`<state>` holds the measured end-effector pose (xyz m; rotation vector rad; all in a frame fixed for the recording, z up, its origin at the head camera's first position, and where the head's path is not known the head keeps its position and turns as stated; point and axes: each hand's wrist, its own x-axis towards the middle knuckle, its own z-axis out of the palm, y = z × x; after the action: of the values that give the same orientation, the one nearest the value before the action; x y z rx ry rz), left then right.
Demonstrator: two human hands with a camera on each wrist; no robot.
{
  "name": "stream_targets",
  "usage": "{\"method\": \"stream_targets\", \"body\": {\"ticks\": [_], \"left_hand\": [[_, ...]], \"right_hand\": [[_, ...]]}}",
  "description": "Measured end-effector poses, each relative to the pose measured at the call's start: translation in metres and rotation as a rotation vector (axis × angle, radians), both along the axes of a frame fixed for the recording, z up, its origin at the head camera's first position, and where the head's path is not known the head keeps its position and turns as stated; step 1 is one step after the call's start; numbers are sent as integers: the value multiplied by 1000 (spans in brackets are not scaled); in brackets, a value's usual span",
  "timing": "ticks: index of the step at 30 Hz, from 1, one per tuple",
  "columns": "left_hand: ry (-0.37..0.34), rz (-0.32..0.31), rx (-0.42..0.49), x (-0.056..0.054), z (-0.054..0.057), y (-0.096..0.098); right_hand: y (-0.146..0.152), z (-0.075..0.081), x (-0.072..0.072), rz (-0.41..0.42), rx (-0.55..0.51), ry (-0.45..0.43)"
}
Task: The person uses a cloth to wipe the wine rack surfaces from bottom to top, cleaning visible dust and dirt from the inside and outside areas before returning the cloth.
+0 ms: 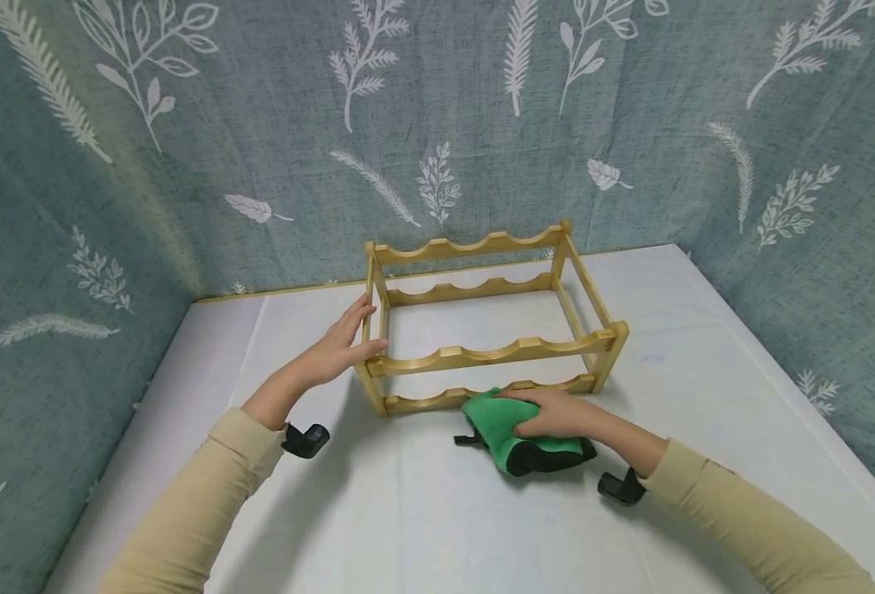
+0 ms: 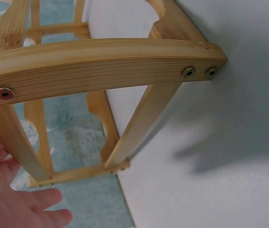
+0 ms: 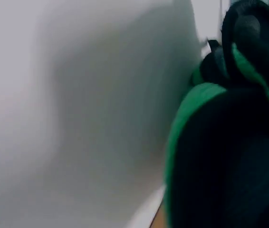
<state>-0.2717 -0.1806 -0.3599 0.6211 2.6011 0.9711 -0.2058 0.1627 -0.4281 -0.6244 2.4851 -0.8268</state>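
Observation:
A two-tier wooden bottle rack (image 1: 493, 356) with scalloped rails stands on the table. My left hand (image 1: 337, 351) rests at its left end, fingers extended by the upper side bar and thumb at the front rail. In the left wrist view, the hand (image 2: 15, 194) is beside the rack's end frame (image 2: 106, 66), its fingers loosely spread. With my right hand (image 1: 552, 412) I grip a bunched green cloth (image 1: 493, 421) with black parts and a black tab, close to the lower front rail. The right wrist view has the cloth (image 3: 177, 128) up close and blurred.
A white covering (image 1: 437, 511) lies over the table. Teal fabric with white leaf prints (image 1: 281, 148) hangs behind and along both sides, near the rack's back. Each wrist wears a small black camera (image 1: 307, 440).

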Motion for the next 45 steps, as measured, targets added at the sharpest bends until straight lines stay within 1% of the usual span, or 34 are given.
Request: {"method": "stream_targets", "body": {"ticks": [5,9,11,12,15,17,20,22,24,28,30,32,34,36,39,40,41,43,45], "left_hand": [[-8,-4,20,1,0,1],[-26,-3,34,1,0,2],[-39,-1,43,1,0,2],[-44,1,47,1,0,2],[-48,-1,56,2,0,1],[-59,-3,66,7,9,5],[-49,-9,68,6,8,6],[-47,-11,66,5,8,6],[-38,-11,63,-1,-1,3],[-51,-10,62,0,0,1],[-50,-11,63,0,0,0],[-43,-12,65,0,0,-1],[-41,-13,71,0,-1,-1],[-41,-15,78,0,-1,-1],[-44,-14,87,1,-2,0],[-42,-13,87,1,-2,0],[-43,-12,92,1,-2,0],[-43,-11,97,1,-2,0],[-48,-8,105,1,-2,-1]], "right_hand": [[62,6,12,-82,37,22],[102,11,21,-151,88,32],[117,11,24,-155,96,38],[122,10,25,-144,93,41],[130,11,25,-118,68,44],[132,15,25,-109,50,47],[137,29,25,-115,39,53],[142,44,27,-123,42,68],[146,61,29,-130,41,96],[152,93,33,-135,49,250],[152,103,34,-144,61,333],[152,107,35,-133,55,353],[151,104,36,-113,43,300],[149,93,35,-74,29,205],[141,65,33,-26,28,80],[137,55,31,-19,36,56],[134,45,30,-22,41,39],[130,29,26,-36,53,39],[128,19,24,-59,52,41]]}}
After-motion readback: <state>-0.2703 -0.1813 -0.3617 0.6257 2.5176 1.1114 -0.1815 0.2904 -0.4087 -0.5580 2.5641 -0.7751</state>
